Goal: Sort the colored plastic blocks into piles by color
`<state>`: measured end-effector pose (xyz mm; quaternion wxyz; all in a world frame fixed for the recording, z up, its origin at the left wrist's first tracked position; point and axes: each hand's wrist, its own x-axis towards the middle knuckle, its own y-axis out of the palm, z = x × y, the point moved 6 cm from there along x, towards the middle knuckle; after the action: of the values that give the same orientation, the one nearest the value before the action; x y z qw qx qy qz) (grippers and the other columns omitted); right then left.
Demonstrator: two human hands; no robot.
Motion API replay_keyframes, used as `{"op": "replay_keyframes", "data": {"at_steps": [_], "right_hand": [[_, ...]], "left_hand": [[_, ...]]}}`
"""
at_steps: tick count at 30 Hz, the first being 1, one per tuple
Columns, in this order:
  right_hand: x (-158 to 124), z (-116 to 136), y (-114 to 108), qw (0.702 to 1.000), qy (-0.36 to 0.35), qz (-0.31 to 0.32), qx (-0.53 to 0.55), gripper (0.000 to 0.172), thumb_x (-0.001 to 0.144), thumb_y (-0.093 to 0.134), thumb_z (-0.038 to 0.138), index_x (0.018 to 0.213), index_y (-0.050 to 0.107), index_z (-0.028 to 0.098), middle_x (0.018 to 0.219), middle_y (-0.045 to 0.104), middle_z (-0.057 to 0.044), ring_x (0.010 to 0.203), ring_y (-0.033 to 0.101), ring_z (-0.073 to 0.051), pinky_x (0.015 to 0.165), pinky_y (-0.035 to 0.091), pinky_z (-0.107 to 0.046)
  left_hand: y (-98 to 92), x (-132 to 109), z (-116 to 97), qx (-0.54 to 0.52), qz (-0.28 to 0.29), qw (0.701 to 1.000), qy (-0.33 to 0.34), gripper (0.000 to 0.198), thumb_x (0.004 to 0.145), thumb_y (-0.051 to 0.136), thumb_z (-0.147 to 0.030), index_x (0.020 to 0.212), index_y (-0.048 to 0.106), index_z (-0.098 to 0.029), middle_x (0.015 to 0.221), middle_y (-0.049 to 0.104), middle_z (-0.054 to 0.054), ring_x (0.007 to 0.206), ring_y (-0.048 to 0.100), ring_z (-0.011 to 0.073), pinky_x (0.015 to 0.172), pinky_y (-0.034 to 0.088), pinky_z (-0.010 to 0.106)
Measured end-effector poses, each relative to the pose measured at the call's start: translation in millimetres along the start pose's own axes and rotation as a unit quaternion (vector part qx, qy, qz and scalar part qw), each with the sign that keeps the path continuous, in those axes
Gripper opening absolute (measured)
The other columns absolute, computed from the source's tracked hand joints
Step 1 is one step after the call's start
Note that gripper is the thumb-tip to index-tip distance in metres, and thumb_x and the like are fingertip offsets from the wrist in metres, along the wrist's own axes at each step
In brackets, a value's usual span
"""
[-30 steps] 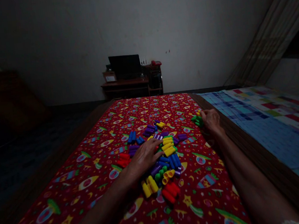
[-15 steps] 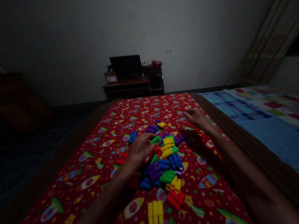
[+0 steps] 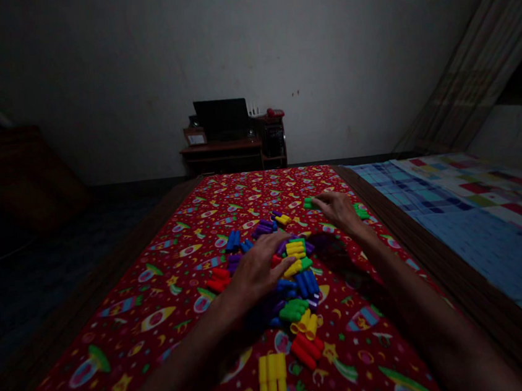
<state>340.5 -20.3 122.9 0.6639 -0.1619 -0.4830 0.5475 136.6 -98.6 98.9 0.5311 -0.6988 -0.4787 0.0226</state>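
Observation:
A loose pile of colourful plastic building blocks, each like several tubes joined side by side, lies on the red patterned cloth [image 3: 161, 355]. My left hand [image 3: 260, 267] is over the pile, thumb and fingers apart, nearest a yellow block [image 3: 293, 268] and a purple block. It hides part of the pile. Farther right, my right hand [image 3: 340, 210] has its thumb and fingers closed on the end of a green block [image 3: 309, 203]. Behind its wrist lies another green block [image 3: 361, 211]. Closer to me are a separate yellow block [image 3: 272, 376] and a red block [image 3: 305, 349].
The cloth covers a long table with brown edges [image 3: 168, 200]. On the right is a bed with a blue checked sheet [image 3: 451, 225]. Against the far wall stands a desk [image 3: 221, 146] with a dark monitor [image 3: 222, 118]. Wooden furniture [image 3: 12, 178] is at the left.
My left hand has shifted right over the pile and covers the spot where a green block showed by its fingers. My right hand moved slightly left; a green block now shows at its fingertips.

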Motion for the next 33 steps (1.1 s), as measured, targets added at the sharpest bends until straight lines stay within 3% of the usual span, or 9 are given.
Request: {"op": "replay_keyframes", "data": {"at_steps": [3, 5, 9, 13, 16, 19, 27, 33], "right_hand": [[-1, -52, -26, 0.982, 0.123, -0.083, -0.117, 0.035, 0.087, 0.048, 0.035, 0.085, 0.075, 0.012, 0.083, 0.072, -0.014, 0.076, 0.063, -0.021, 0.067, 0.04, -0.027], [-6, -80, -34, 0.967, 0.183, -0.103, -0.143, 0.036, 0.087, 0.047, 0.034, 0.091, 0.074, 0.011, 0.091, 0.072, -0.016, 0.083, 0.064, -0.024, 0.071, 0.042, -0.03], [-15, -113, -37, 0.957, 0.228, -0.101, -0.149, 0.039, 0.086, 0.046, 0.035, 0.099, 0.073, 0.01, 0.098, 0.072, -0.018, 0.09, 0.065, -0.027, 0.075, 0.045, -0.033], [-13, -114, -34, 0.963, 0.217, -0.09, -0.131, 0.04, 0.087, 0.045, 0.036, 0.101, 0.073, 0.011, 0.098, 0.072, -0.017, 0.09, 0.066, -0.026, 0.073, 0.045, -0.031], [-9, -105, -26, 0.971, 0.184, -0.035, -0.148, 0.036, 0.086, 0.049, 0.037, 0.098, 0.074, 0.015, 0.096, 0.073, -0.015, 0.091, 0.066, -0.025, 0.072, 0.046, -0.03], [-11, -103, -19, 0.961, 0.191, 0.008, -0.201, 0.03, 0.081, 0.056, 0.034, 0.096, 0.075, 0.016, 0.098, 0.072, -0.015, 0.094, 0.066, -0.026, 0.074, 0.046, -0.03], [3, -115, -19, 0.959, 0.179, -0.05, -0.213, 0.036, 0.088, 0.045, 0.028, 0.108, 0.07, 0.012, 0.111, 0.068, -0.018, 0.104, 0.062, -0.026, 0.087, 0.046, -0.034], [11, -131, 11, 0.953, 0.178, 0.06, -0.238, 0.029, 0.087, 0.051, 0.028, 0.105, 0.07, 0.015, 0.103, 0.07, -0.016, 0.1, 0.063, -0.026, 0.082, 0.045, -0.033]], "left_hand": [[20.8, -10, -20, 0.034, 0.095, 0.992, 0.079, 0.038, 0.089, 0.057, -0.033, 0.126, 0.054, -0.026, 0.141, 0.049, 0.008, 0.133, 0.04, 0.0253, 0.111, 0.034, 0.046], [32.8, -16, -20, 0.053, 0.132, 0.987, 0.08, 0.033, 0.089, 0.058, -0.033, 0.121, 0.058, -0.027, 0.143, 0.048, 0.007, 0.136, 0.036, 0.0273, 0.112, 0.03, 0.05], [38.4, -16, -5, 0.065, 0.123, 0.989, 0.059, 0.026, 0.086, 0.061, -0.034, 0.11, 0.062, -0.024, 0.134, 0.056, 0.007, 0.134, 0.039, 0.0275, 0.11, 0.034, 0.048], [30.4, -10, 2, 0.067, 0.121, 0.989, 0.047, 0.017, 0.085, 0.063, -0.033, 0.096, 0.061, -0.02, 0.118, 0.063, 0.009, 0.121, 0.05, 0.0261, 0.102, 0.041, 0.042], [23.7, -6, 3, 0.066, 0.128, 0.989, 0.034, 0.01, 0.085, 0.062, -0.029, 0.086, 0.06, -0.019, 0.104, 0.064, 0.008, 0.106, 0.058, 0.0233, 0.094, 0.046, 0.037], [19.7, -5, 4, 0.066, 0.117, 0.99, 0.037, 0.009, 0.088, 0.055, -0.02, 0.079, 0.059, -0.019, 0.1, 0.064, 0.007, 0.102, 0.058, 0.0215, 0.091, 0.047, 0.035], [17.8, -5, 13, 0.066, 0.092, 0.993, 0.02, 0.011, 0.087, 0.05, -0.019, 0.081, 0.06, -0.02, 0.093, 0.062, 0.006, 0.092, 0.059, 0.0195, 0.085, 0.049, 0.033], [8.4, -6, 32, 0.135, 0.077, 0.987, -0.03, 0.016, 0.084, 0.047, -0.013, 0.091, 0.059, -0.02, 0.095, 0.062, 0.005, 0.086, 0.059, 0.0187, 0.077, 0.049, 0.032]]}}
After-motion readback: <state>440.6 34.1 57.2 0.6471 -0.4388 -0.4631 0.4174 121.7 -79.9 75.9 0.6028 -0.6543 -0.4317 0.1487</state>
